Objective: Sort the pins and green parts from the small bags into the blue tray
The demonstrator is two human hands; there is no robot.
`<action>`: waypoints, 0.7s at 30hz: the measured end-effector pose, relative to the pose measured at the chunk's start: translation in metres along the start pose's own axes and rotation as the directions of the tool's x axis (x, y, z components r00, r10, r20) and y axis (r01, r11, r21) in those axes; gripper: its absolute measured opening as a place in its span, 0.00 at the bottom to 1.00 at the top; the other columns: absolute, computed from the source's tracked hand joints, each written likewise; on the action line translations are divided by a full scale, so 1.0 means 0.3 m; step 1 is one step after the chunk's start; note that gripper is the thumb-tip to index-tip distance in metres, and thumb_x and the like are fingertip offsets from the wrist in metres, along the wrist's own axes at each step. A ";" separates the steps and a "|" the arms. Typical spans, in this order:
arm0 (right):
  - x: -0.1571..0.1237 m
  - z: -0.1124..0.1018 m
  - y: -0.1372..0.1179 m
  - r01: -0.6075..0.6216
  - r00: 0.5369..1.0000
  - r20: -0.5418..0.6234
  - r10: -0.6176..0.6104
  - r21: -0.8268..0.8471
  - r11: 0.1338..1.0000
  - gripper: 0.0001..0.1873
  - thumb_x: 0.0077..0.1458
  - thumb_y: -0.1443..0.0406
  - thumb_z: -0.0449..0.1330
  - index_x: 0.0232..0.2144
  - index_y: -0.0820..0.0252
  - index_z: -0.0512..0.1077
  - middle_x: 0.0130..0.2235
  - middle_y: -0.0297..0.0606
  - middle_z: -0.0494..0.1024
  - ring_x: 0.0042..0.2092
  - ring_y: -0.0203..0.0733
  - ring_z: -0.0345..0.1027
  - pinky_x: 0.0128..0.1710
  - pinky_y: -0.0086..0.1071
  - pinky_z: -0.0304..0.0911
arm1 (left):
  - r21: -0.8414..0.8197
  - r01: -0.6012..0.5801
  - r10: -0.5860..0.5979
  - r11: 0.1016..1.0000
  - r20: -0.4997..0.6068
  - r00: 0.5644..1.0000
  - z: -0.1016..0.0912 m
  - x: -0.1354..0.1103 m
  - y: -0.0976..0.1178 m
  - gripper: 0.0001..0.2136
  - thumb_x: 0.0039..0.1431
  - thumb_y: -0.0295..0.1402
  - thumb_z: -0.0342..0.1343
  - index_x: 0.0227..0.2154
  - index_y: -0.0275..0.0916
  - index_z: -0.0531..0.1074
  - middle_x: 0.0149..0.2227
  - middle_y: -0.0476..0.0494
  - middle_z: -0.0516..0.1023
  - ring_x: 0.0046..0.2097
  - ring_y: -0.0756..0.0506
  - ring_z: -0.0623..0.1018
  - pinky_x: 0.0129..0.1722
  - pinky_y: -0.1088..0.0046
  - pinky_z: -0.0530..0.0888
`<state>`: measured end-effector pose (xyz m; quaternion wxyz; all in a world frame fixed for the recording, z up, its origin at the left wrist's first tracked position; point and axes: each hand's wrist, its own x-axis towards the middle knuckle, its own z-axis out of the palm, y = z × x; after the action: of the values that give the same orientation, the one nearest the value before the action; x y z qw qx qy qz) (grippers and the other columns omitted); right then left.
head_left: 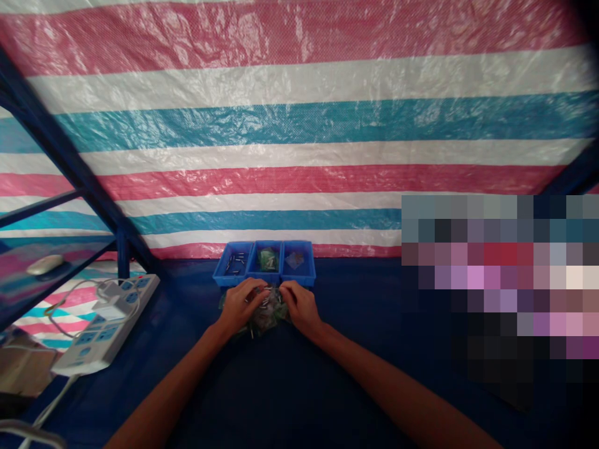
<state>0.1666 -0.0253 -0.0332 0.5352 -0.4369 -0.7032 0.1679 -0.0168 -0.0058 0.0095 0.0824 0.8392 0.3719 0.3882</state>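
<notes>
In the head view, my left hand [242, 307] and my right hand [302, 305] meet over a pile of small clear plastic bags [264, 321] on the dark blue tabletop. Short silvery metal pins [266, 299] show among the plastic between them. My left fingers are curled with the thumb pressed in; what they grip is too small to make out. On the other side, my right fingertips are pinched at the crinkled plastic of a bag. Just behind stand three blue bins: the left bin [225, 262] holds loose metal pins, the middle bin [264, 244] greenish bags, the right bin [305, 269] a clear bag.
A white power strip [105, 340] with a plug and cables lies at left beside a dark blue metal frame [88, 193]. A white computer mouse [45, 264] is farther left. Striped plastic sheeting [299, 125] hangs behind the table. The right side is pixelated.
</notes>
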 end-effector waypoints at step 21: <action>-0.005 0.006 0.002 -0.021 1.000 0.002 0.021 0.044 0.999 0.10 0.60 0.61 0.53 0.40 0.60 0.70 0.31 0.36 0.75 0.30 0.37 0.69 0.33 0.28 0.63 | 0.072 -0.014 0.012 0.997 0.035 0.999 -0.003 -0.002 -0.005 0.12 0.64 0.36 0.47 0.32 0.38 0.73 0.29 0.46 0.77 0.31 0.50 0.76 0.34 0.76 0.70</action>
<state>0.1654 -0.0258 -0.0351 0.5422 -0.4324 -0.6951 0.1894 -0.0184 -0.0052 0.0092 0.0560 0.8506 0.3787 0.3604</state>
